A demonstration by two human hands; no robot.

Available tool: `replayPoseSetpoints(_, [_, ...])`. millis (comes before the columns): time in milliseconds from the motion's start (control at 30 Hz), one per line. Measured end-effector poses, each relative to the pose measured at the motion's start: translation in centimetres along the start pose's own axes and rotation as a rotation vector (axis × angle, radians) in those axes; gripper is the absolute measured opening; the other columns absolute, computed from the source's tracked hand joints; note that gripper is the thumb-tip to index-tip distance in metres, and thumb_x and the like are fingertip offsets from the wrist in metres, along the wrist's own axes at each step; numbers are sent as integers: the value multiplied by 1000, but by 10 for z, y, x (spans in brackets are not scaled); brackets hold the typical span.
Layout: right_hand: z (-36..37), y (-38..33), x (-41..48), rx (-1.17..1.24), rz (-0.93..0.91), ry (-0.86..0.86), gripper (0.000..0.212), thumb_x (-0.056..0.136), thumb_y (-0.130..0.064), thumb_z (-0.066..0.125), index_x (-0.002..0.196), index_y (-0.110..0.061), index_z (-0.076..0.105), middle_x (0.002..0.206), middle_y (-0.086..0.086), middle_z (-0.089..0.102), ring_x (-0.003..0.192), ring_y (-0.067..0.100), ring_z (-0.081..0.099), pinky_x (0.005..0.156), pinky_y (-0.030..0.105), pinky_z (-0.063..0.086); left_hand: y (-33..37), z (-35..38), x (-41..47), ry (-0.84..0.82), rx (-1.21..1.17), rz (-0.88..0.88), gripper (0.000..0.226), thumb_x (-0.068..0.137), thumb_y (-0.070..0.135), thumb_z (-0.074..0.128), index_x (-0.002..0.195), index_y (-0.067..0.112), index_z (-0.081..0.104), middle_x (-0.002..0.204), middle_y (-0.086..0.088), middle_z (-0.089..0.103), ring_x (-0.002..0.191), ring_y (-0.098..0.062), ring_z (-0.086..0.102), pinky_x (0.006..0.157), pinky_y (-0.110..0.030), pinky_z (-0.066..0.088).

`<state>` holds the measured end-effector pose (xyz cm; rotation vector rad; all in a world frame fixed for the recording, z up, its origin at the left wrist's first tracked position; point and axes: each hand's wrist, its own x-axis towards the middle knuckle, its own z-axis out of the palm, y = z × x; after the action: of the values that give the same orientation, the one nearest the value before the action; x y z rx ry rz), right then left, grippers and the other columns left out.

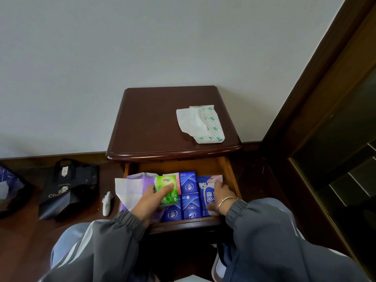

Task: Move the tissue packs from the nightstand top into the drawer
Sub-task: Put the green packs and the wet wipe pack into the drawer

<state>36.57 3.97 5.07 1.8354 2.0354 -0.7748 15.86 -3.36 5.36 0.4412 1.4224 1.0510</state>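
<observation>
Left grip (147,202) holds glossy green pack (167,190) — boxy.

Not much legible here. The black bag (69,192) off to the left shows white letters starting "Cha" — the rest is folded away. The green pack (165,181) has a red logo with Chinese characters, too small to make out. The big blue pack (208,196) carries large white Chinese characters lying sideways. The white pack (203,124) has little green labels and the small blue packs (188,185) a white emblem — both unreadable.
</observation>
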Motion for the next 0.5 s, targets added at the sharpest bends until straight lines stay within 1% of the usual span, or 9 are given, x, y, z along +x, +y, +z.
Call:
replayPoseSetpoints(67, [5,-5,2,68,44,-7,104,74,-28,77,145,-14,3,137,17,37,119,33,50,95,38,46,0,0,0,-3,-5,1,44,85,27,70,121,6,57,104,-11,74,88,-23,73,58,-27,56])
replayPoseSetpoints(133, [6,-7,3,125,33,28,107,73,-21,78,145,-15,-1,131,17,47,114,31,55,92,37,47,-1,0,0,-4,-20,-3,45,85,26,70,122,5,56,105,-13,73,93,-26,72,64,-31,57])
replayPoseSetpoints(200, [3,-8,2,160,-5,74,99,73,-17,77,143,-16,6,123,15,56,106,30,60,83,35,48,0,1,-1,4,-10,-1,44,85,26,70,122,6,55,106,-13,73,93,-26,71,63,-31,57])
replayPoseSetpoints(267, [-8,-5,-3,188,-35,103,90,75,-15,74,141,-20,12,119,15,58,103,31,61,81,34,50,2,4,-4,14,-2,12,42,86,24,69,121,6,55,107,-14,72,93,-26,71,60,-29,56])
replayPoseSetpoints(300, [-15,-1,-6,193,-52,112,87,76,-15,73,141,-22,15,119,16,58,103,32,61,82,35,51,3,7,-6,18,-1,27,41,86,22,69,120,5,56,107,-14,72,93,-26,71,62,-29,57])
replayPoseSetpoints(367, [-33,10,-14,222,-90,137,83,75,-17,72,139,-26,21,117,15,59,102,33,61,82,35,52,6,16,-10,14,9,52,38,86,18,68,119,3,57,108,-16,71,97,-28,70,74,-35,58])
replayPoseSetpoints(400, [-42,18,-19,271,-108,147,81,73,-17,72,137,-28,24,116,12,60,100,32,62,80,33,52,8,22,-11,9,29,60,37,87,17,68,119,2,58,108,-16,71,99,-29,69,79,-37,57])
replayPoseSetpoints(433, [-51,26,-24,338,-127,154,79,72,-17,73,135,-30,27,113,10,60,96,29,63,76,32,51,10,30,-13,2,67,64,35,87,16,68,117,2,58,107,-15,72,99,-29,69,81,-36,57])
replayPoseSetpoints(500, [-65,43,-34,462,-161,178,78,70,-14,74,134,-32,32,105,6,61,90,25,63,74,31,51,16,49,-13,-19,153,60,34,86,17,69,115,2,58,106,-13,71,93,-24,70,76,-33,59])
